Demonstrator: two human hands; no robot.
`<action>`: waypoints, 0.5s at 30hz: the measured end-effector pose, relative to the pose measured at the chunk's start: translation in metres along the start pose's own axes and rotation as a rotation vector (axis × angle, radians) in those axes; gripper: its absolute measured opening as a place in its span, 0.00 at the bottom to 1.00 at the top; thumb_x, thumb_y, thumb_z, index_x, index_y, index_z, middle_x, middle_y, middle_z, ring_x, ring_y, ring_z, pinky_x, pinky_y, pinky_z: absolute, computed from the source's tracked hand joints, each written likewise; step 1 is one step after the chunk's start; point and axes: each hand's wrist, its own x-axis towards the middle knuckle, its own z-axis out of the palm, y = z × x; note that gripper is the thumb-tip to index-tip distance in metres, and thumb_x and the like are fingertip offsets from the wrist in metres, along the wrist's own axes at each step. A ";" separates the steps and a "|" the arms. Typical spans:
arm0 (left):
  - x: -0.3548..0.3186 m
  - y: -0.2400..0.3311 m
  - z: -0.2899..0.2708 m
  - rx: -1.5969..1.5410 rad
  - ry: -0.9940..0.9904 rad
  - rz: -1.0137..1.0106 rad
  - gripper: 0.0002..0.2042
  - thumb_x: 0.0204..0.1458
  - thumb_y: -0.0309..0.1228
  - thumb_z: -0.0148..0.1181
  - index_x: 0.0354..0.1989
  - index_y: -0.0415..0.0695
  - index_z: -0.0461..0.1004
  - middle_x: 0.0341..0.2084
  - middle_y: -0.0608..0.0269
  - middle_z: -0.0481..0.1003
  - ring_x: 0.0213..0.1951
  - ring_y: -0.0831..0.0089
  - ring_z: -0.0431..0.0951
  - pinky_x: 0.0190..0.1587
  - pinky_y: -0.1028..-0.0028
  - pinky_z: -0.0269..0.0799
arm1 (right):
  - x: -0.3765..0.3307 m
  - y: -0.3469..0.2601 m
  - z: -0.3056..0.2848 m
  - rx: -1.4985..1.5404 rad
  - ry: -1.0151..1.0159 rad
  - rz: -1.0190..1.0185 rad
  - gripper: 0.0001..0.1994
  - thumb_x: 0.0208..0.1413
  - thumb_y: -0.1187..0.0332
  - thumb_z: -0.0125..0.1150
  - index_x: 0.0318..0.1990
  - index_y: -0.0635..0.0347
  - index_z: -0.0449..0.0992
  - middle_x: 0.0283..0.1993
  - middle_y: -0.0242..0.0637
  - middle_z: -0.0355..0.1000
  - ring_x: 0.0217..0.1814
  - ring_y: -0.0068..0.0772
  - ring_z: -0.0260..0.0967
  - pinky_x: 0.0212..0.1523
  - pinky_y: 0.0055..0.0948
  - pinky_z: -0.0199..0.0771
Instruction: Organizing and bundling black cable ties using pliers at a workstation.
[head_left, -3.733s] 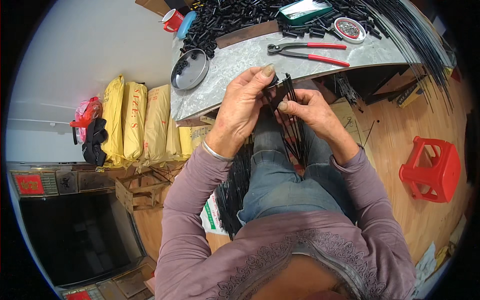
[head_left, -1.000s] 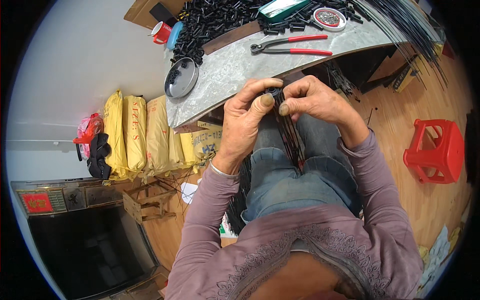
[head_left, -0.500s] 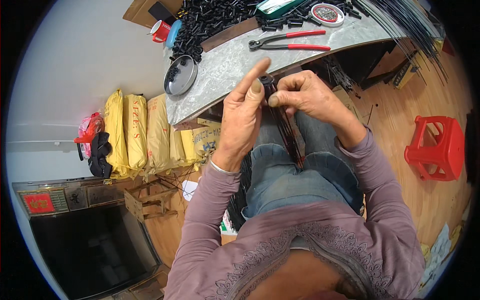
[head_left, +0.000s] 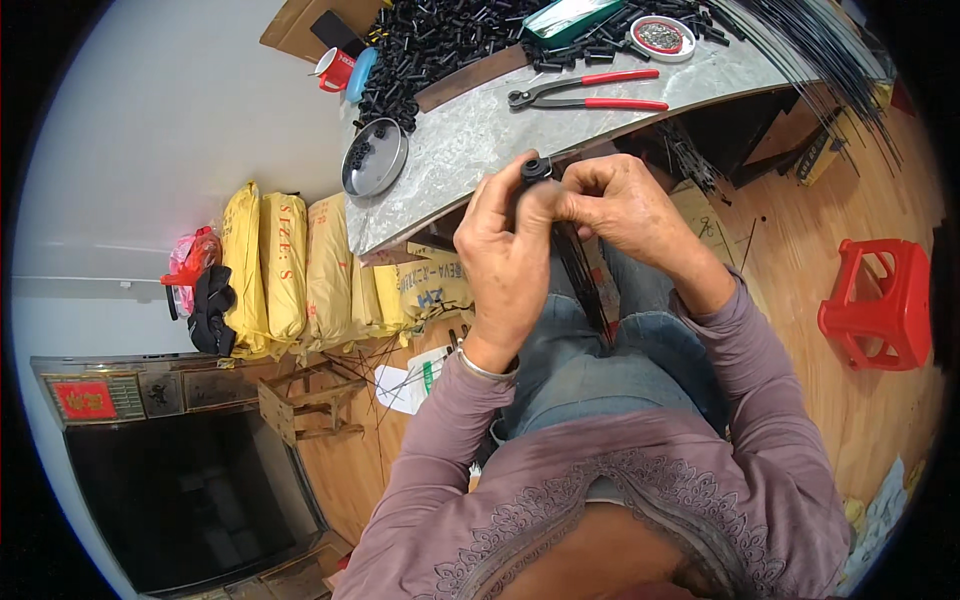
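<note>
My left hand [head_left: 508, 235] is wrapped around a short black tubular fitting [head_left: 536, 168] with a round hole in its top end. The fitting stands tilted just off the table's front edge. Below it a bundle of thin dark rods [head_left: 580, 285] runs down between my knees; the left fingers hide where rods and fitting meet. Close against the left thumb, my right hand [head_left: 630, 208] has its thumb and fingers pinched together, with the tips covered. Pincers [head_left: 590, 90] with red handles lie on the grey table [head_left: 455, 150] beyond my hands.
A heap of black fittings [head_left: 450, 40] lies behind a wooden strip [head_left: 472, 78]. Nearby are a grey dish [head_left: 400, 165], a white bowl of small metal pieces [head_left: 690, 42] and long dark rods [head_left: 830, 50]. Yellow sacks [head_left: 285, 270] stand left, a red stool [head_left: 880, 305] right.
My left index finger, stretched upward before, is now bent around the fitting. The left thumb has moved across toward the right fingers. The whole view has shifted slightly.
</note>
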 end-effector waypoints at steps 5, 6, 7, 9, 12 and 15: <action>0.002 0.009 -0.001 0.181 -0.054 0.022 0.14 0.52 0.28 0.64 0.45 0.33 0.75 0.31 0.61 0.76 0.32 0.79 0.73 0.35 0.77 0.70 | -0.009 -0.002 0.011 -0.124 0.113 -0.149 0.11 0.52 0.68 0.62 0.27 0.70 0.74 0.20 0.34 0.70 0.22 0.21 0.66 0.24 0.25 0.67; 0.003 0.010 -0.003 0.182 -0.054 0.023 0.14 0.52 0.28 0.64 0.45 0.33 0.75 0.31 0.61 0.76 0.32 0.79 0.73 0.35 0.77 0.70 | -0.010 -0.002 0.014 -0.188 0.164 -0.259 0.10 0.53 0.69 0.61 0.28 0.70 0.73 0.21 0.39 0.69 0.22 0.28 0.66 0.25 0.27 0.67; 0.005 0.010 -0.004 0.093 -0.080 -0.044 0.14 0.51 0.27 0.65 0.44 0.33 0.76 0.31 0.61 0.77 0.33 0.79 0.74 0.36 0.78 0.71 | -0.012 -0.001 0.016 -0.251 0.216 -0.370 0.10 0.54 0.70 0.60 0.29 0.70 0.72 0.22 0.43 0.68 0.22 0.34 0.67 0.26 0.30 0.67; 0.007 0.014 -0.009 0.005 -0.105 -0.114 0.13 0.50 0.26 0.66 0.43 0.33 0.77 0.32 0.61 0.77 0.34 0.79 0.74 0.37 0.79 0.71 | -0.013 -0.001 0.020 -0.358 0.218 -0.391 0.07 0.54 0.72 0.57 0.30 0.69 0.71 0.24 0.50 0.68 0.25 0.48 0.68 0.27 0.34 0.68; 0.008 0.020 -0.012 -0.111 -0.161 -0.251 0.13 0.48 0.25 0.67 0.42 0.34 0.78 0.32 0.62 0.78 0.34 0.80 0.75 0.39 0.80 0.72 | -0.015 -0.002 0.020 -0.459 0.236 -0.444 0.06 0.54 0.73 0.57 0.30 0.68 0.71 0.26 0.50 0.69 0.30 0.54 0.69 0.28 0.39 0.69; 0.005 0.017 -0.011 -0.138 -0.157 -0.239 0.13 0.48 0.26 0.67 0.42 0.35 0.78 0.31 0.61 0.78 0.33 0.79 0.75 0.38 0.79 0.71 | -0.013 -0.003 0.015 -0.476 0.185 -0.443 0.08 0.54 0.69 0.57 0.29 0.67 0.72 0.26 0.51 0.71 0.31 0.53 0.72 0.31 0.45 0.72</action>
